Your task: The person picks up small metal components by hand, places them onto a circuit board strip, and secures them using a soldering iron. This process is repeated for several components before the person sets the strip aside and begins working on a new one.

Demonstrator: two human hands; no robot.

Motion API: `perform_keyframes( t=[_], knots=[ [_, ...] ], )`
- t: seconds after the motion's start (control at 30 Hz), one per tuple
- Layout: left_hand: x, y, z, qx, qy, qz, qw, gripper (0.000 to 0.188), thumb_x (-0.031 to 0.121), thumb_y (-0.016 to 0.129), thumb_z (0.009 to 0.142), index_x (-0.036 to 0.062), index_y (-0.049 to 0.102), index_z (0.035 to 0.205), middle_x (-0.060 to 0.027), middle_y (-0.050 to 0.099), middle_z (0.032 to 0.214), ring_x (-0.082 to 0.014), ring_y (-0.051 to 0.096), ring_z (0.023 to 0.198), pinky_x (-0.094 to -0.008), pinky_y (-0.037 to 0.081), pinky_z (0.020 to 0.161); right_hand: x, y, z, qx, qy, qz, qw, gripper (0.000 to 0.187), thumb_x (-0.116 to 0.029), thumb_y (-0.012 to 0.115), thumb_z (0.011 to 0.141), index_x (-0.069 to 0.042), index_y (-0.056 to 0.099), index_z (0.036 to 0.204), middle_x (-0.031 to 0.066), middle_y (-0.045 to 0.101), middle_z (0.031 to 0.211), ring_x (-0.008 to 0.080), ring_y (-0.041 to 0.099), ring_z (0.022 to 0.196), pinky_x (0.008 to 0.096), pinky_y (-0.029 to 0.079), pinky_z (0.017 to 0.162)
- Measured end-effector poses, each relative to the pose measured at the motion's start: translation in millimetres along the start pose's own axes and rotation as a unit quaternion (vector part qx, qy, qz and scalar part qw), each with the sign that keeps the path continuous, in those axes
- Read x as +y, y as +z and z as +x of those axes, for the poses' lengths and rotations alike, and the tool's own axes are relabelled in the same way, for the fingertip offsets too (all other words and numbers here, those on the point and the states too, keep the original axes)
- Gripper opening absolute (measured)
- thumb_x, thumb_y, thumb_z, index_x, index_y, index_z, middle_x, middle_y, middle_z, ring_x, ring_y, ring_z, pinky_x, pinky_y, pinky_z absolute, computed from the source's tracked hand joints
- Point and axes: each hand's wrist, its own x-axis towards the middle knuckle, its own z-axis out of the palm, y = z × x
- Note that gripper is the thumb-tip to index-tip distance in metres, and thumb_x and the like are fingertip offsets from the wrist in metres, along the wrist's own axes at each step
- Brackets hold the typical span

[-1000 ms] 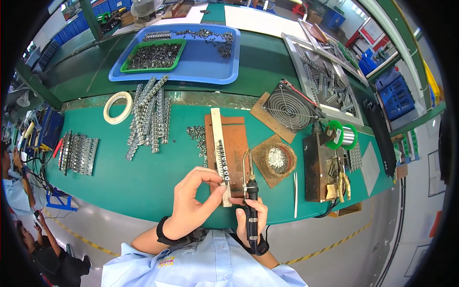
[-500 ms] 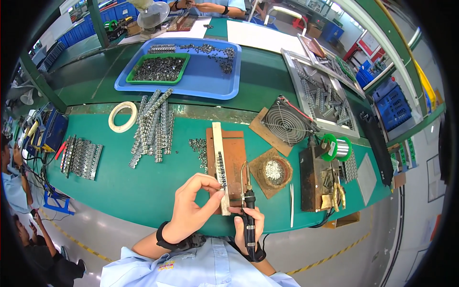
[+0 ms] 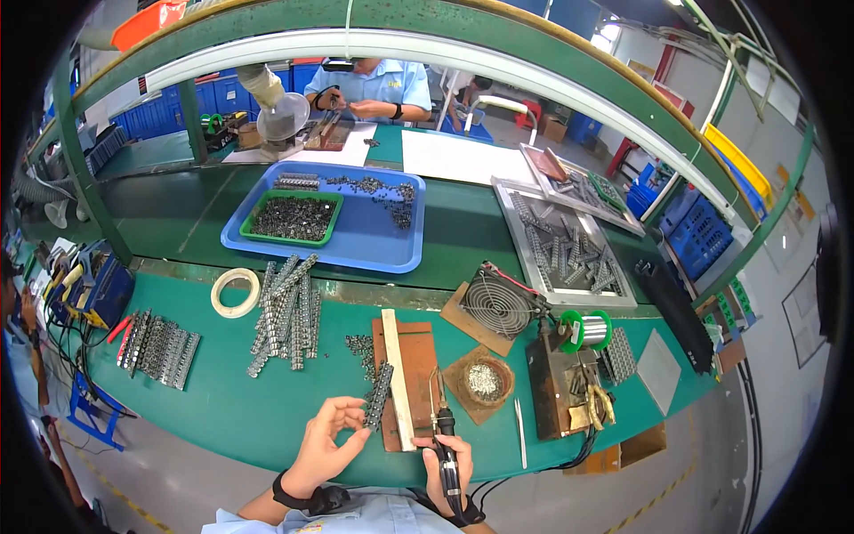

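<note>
Green tabletop edge (image 3: 231, 451) near left hand (image 3: 322, 452)

No txt legible. Yellow mark (image 3: 394, 84) on co-worker's lt-blue shirt (image 3: 378, 93), far side; letters too small. Another yellow mark (image 3: 311, 527) on wearer's own lt-blue shirt (image 3: 382, 512), btm edge, partly cut off, also unreadable. Green labels (image 3: 740, 294) at R, past the worktop (image 3: 249, 414), w/ marks too tiny to make out.

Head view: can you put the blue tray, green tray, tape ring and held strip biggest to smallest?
1. Blue tray
2. Green tray
3. Tape ring and held strip: can't rank; the strip looks longer but narrower.
</note>
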Motion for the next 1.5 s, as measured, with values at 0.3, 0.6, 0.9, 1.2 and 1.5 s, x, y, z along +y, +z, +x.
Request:
perform_keyframes(
  t=[0.3, 0.6, 0.9, 1.2, 1.5],
  knots=[
    [22.8, -25.8, -16.9, 0.01, -0.059, -0.096, 0.994, 0.032, -0.004, 0.055, 0.078, -0.0021, 0.046, 0.109, -0.0066, 0.054, 0.092, -0.0124, 0.054, 0.081, -0.0247, 0.044, 0.075, -2.1, 1.8, 1.4, 0.006, 0.019, 0.013, 1.0, 0.027, -0.001, 0.054, 0.081, -0.004, 0.04, 0.104, 0.0137, 0.063, 0.085, 0.0138, 0.056, 0.074, 0.0249, 0.042, 0.068],
    [39.0, -92.0, -34.2, 0.215, 0.004, -0.029, 0.976, 0.028, -0.003, 0.053, 0.08, -0.0013, 0.046, 0.108, -0.0045, 0.052, 0.09, -0.0114, 0.054, 0.08, -0.0247, 0.044, 0.074, -6.2, 8.0, -1.6, 0.037, 0.066, 0.045, 0.996, 0.025, -0.006, 0.053, 0.083, -0.002, 0.04, 0.105, 0.0159, 0.061, 0.085, 0.0183, 0.057, 0.079, 0.0302, 0.041, 0.077],
    [19.1, -174.6, -46.3, 0.398, 0.077, 0.092, 0.91, 0.017, 0.0, 0.053, 0.083, 0.0, 0.049, 0.099, -0.0026, 0.053, 0.087, -0.0115, 0.055, 0.077, -0.0233, 0.045, 0.073, -10.1, 11.5, -1.1, 0.041, 0.069, 0.012, 0.997, 0.025, -0.009, 0.05, 0.085, -0.002, 0.038, 0.106, 0.0173, 0.059, 0.084, 0.0202, 0.058, 0.08, 0.0321, 0.042, 0.076],
    [3.7, -186.8, -53.3, 0.451, 0.078, 0.042, 0.888, 0.009, 0.007, 0.052, 0.086, 0.0024, 0.05, 0.094, -0.0023, 0.054, 0.085, -0.0126, 0.057, 0.08, -0.024, 0.045, 0.075, -14.5, 8.8, -2.5, 0.043, 0.08, 0.005, 0.996, 0.026, -0.011, 0.052, 0.085, -0.002, 0.038, 0.105, 0.0171, 0.06, 0.083, 0.0206, 0.058, 0.08, 0.0324, 0.042, 0.076],
    [-17.4, -207.9, -61.1, 0.504, 0.008, 0.392, 0.769, 0.022, 0.01, 0.052, 0.087, -0.0014, 0.052, 0.105, -0.0051, 0.058, 0.086, -0.0115, 0.057, 0.08, -0.0243, 0.045, 0.073, -9.7, 11.4, 0.8, 0.039, 0.063, 0.022, 0.997, 0.026, -0.012, 0.051, 0.086, -0.002, 0.039, 0.107, 0.0149, 0.059, 0.082, 0.0194, 0.056, 0.079, 0.0319, 0.04, 0.076]
  ],
)
